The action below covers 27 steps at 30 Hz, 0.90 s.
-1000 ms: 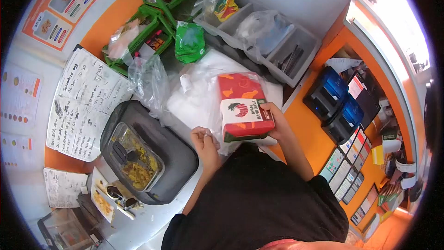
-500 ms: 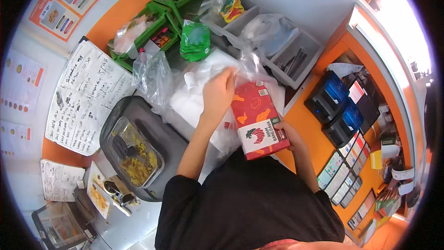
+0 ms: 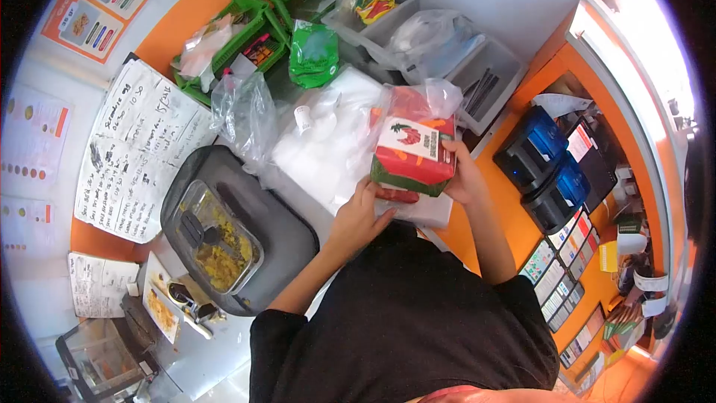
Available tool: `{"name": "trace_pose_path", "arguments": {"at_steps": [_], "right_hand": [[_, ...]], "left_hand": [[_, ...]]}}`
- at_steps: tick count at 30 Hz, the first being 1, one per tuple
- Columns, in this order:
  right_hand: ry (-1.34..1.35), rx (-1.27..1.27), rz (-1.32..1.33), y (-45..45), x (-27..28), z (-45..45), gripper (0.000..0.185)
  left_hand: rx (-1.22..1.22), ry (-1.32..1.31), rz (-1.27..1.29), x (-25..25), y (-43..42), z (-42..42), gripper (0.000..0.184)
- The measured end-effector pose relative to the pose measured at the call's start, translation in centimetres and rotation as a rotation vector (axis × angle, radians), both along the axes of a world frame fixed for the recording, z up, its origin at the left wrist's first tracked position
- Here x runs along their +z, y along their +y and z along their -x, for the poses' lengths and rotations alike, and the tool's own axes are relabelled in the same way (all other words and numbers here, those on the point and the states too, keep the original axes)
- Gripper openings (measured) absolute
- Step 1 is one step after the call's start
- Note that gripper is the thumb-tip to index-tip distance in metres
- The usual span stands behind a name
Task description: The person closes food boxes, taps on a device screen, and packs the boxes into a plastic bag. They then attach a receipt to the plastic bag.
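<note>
And it's bright in here, white glare blazing beyond the orange table's [image 3: 496,216] right edge, the opening [image 3: 645,37] there completely washed out! Highlights glint on the clear bag [image 3: 245,116], the black shirt [image 3: 406,321] swallows detail, lettering on the red box [image 3: 414,158] smears, and fisheye curves everything towards a black rim.

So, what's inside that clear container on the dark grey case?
Yellowish food shows in the clear container; the dark piece on top covers some, so whatever lies under that can't be seen.
</note>
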State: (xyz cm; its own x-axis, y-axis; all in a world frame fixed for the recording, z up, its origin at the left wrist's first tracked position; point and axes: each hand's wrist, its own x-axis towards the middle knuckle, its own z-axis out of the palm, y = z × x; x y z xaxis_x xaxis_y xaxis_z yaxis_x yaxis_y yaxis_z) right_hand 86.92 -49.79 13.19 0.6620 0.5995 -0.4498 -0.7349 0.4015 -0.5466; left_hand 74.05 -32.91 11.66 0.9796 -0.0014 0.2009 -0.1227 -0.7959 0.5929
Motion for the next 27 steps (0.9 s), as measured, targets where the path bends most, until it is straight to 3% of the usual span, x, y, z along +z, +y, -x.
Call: {"name": "trace_pose_path", "arguments": {"at_steps": [2,5,9,11,12,13,14,17,19,21,22,24,27], "right_hand": [[-0.022,0.034,-0.028,0.4,0.3,-0.6,0.046],[0.018,0.035,-0.05,1.4,1.9,-0.2,0.046],[0.044,0.036,-0.178,1.9,1.5,-0.9,0.043],[-0.034,-0.038,-0.149,2.3,0.2,-0.9,0.044],[-0.069,-0.073,-0.133,2.7,-0.2,-0.4,0.046],[-0.096,-0.215,-0.095,3.5,0.9,0.9,0.063],[-0.147,-0.209,-0.056,3.9,0.8,1.7,0.068],[-0.298,-0.251,0.058,3.6,-2.1,2.4,0.081],[-0.507,0.031,0.224,2.1,-4.9,2.2,0.08],[-0.366,-0.074,0.112,0.9,-2.8,2.2,0.08],[-0.143,-0.285,-0.128,1.5,-0.4,2.5,0.08],[-0.165,-0.325,-0.183,0.8,-1.9,1.8,0.081],[-0.111,-0.325,-0.16,0.5,-2.9,2.1,0.084]], "left_hand": [[0.075,0.15,-0.002,0.2,-0.6,-0.4,0.046],[0.03,0.059,-0.107,0.5,-0.7,-1.9,0.054],[-0.025,0.372,-0.274,2.4,-0.6,-2.6,0.039],[-0.129,0.402,-0.366,4.4,-1.9,-1.1,0.028],[-0.25,0.228,-0.344,4.4,-1.9,-0.8,0.023],[-0.369,0.059,-0.318,4.3,-1.5,-0.5,0.018],[-0.486,-0.111,-0.287,4.2,-1.2,-0.2,0.014],[-0.376,0.099,-0.275,4.1,-0.9,0.7,0.018],[-0.326,0.239,-0.305,4.0,-0.7,1.6,0.022],[-0.325,0.276,-0.369,5.1,-0.7,1.3,0.027],[-0.316,0.278,-0.394,5.7,-0.7,1.2,0.03],[-0.284,0.368,-0.491,7.2,-0.5,0.7,0.024],[-0.57,0.166,-0.486,6.5,0.1,0.4,0.017]]}}
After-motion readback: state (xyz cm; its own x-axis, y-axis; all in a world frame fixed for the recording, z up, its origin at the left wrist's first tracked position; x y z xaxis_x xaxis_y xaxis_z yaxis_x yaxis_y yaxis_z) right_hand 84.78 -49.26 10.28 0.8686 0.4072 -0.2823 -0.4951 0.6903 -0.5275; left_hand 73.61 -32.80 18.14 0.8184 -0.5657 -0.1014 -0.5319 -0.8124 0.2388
